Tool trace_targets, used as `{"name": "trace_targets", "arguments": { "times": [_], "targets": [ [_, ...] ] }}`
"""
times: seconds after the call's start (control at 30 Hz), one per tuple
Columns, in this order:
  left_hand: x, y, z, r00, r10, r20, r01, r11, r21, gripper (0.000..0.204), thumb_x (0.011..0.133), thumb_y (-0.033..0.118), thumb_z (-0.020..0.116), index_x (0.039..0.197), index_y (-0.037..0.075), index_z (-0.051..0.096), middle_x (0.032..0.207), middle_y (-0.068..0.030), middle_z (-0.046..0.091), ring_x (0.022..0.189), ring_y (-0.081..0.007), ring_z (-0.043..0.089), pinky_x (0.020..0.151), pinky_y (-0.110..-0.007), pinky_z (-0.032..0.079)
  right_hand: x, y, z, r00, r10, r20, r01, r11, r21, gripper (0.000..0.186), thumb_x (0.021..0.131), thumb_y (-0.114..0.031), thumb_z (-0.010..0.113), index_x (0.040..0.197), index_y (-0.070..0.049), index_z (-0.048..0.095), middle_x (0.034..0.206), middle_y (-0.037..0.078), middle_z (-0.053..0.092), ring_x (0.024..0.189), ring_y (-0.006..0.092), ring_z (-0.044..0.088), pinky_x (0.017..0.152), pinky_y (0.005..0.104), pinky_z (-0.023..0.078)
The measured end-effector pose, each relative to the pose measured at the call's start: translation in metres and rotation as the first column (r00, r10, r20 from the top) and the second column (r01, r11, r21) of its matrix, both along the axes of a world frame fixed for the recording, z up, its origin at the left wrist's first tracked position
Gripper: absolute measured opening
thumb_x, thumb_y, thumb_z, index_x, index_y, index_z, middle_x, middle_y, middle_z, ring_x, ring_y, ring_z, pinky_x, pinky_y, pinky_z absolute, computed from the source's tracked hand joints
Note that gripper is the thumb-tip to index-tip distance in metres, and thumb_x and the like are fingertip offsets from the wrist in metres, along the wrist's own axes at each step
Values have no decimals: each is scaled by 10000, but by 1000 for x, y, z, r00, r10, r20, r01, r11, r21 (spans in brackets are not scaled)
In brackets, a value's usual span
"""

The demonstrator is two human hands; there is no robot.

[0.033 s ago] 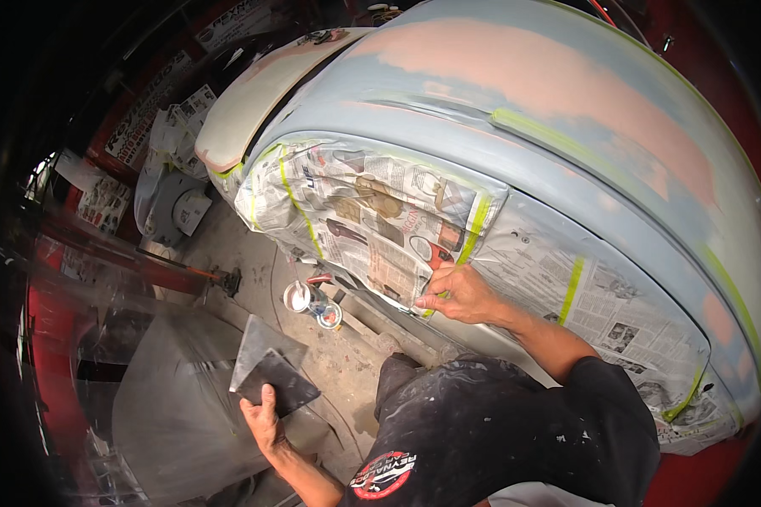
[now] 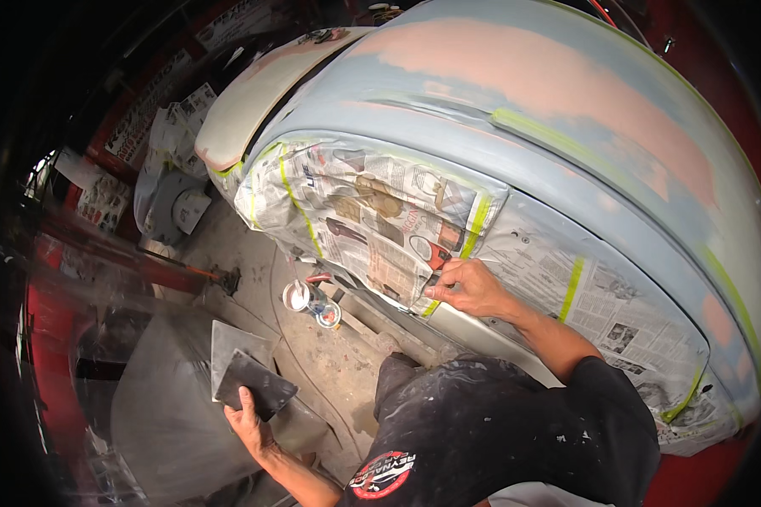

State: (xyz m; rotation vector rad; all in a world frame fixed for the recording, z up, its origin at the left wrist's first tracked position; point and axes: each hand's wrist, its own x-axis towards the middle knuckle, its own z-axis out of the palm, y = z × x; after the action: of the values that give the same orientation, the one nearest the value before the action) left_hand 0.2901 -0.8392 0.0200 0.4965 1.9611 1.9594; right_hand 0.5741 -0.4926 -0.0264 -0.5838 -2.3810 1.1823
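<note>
My left hand [image 2: 249, 422] is closed at the lower left on two flat, overlapping pieces: a dark square sheet [image 2: 258, 384] in front and a lighter grey sheet [image 2: 228, 345] behind it. Their exact kind is unclear. At the side of a car body, my right hand [image 2: 473, 289] pinches the lower edge of the newspaper [image 2: 389, 253] masking it, beside a short yellow-green tape strip [image 2: 432, 308]. The fingertips partly hide what they grip. Longer tape strips [image 2: 479, 221] run across the paper.
The car body [image 2: 550, 76] curves overhead with blue-grey and pinkish patches. On the concrete floor [image 2: 313, 372] stand an open can of white material [image 2: 297, 296] and a smaller open container [image 2: 328, 315]. A grey sheet-like cover [image 2: 169, 406] lies at the lower left.
My left hand has shifted left and slightly down with the two sheets. My right hand has moved a little right and up along the newspaper's edge.
</note>
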Motion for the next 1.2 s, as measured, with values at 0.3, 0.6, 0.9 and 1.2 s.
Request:
{"name": "trace_targets", "arguments": {
  "times": [0.3,0.6,0.9,1.2],
  "targets": [
    [17,25,-65,866,446,224,-480,868,128,473,973,350,621,1237,-35,541,1192,-107,585,1050,-190,560,919,-347,451,-17,-23,6,978,-154,-139,108,950,-291,302,897,-263,709,1091,-32,679,652,58,646,579,179,646,574,335,522],
    [37,5,-108,938,346,-1,-345,934,-95,324,986,305,610,939,-15,608,885,-26,604,734,-101,506,645,-276,430,21,134,105,732,-560,-387,641,375,669,238,888,-257,687,1008,-58,738,1192,125,640,1149,308,543,964,422,417],
    [20,6,-119,907,402,-128,-421,851,-313,414,1001,359,568,1037,-47,638,867,-11,629,777,-109,504,742,-288,451,63,195,77,660,-743,-116,585,410,700,334,951,-279,603,1199,-66,677,1217,140,664,1128,298,631,985,365,466],
    [-38,-10,-143,685,650,330,-659,746,-102,325,996,257,580,1151,-29,595,1054,-90,657,895,-166,623,828,-323,500,46,217,85,502,-863,-54,707,374,599,398,939,-429,600,1150,-113,716,1083,108,724,1024,246,671,924,343,488]
  ]
}}
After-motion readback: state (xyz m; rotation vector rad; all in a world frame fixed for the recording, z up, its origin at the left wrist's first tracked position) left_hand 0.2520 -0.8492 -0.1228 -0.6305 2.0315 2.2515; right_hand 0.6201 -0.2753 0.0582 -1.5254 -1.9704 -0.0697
